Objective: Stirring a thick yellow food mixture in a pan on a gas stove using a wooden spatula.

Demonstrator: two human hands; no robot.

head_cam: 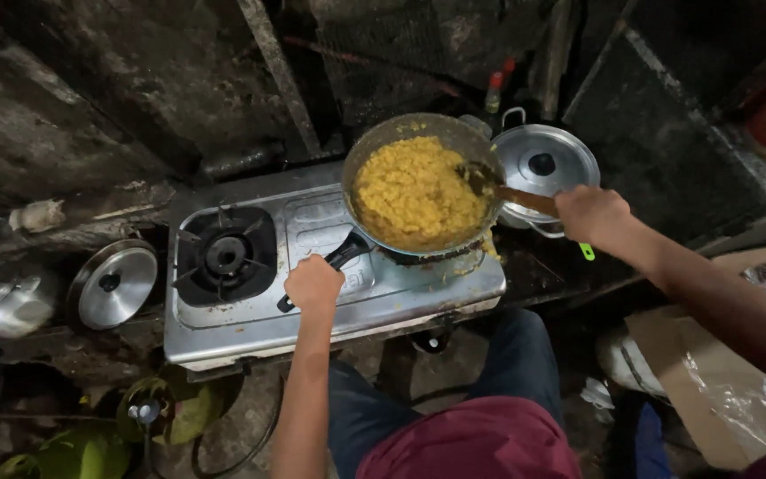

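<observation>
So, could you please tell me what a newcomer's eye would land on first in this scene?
The bright yellow food filling the frying pan on the right burner of the steel two-burner stove stands out at once. The left hand grips the pan's black handle, while the right hand holds a wooden spatula dipped into the food. A lidded metal pot sits just behind.

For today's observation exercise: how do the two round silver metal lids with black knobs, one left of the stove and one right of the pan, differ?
The left silver lid lies tilted beside the steel stove, on no pot; the right silver lid sits level on a metal pot. The left hand grips the pan handle between the lids; the right hand, holding a wooden spatula, is just beside the right lid. Both are round and shiny, with a black knob.
</observation>
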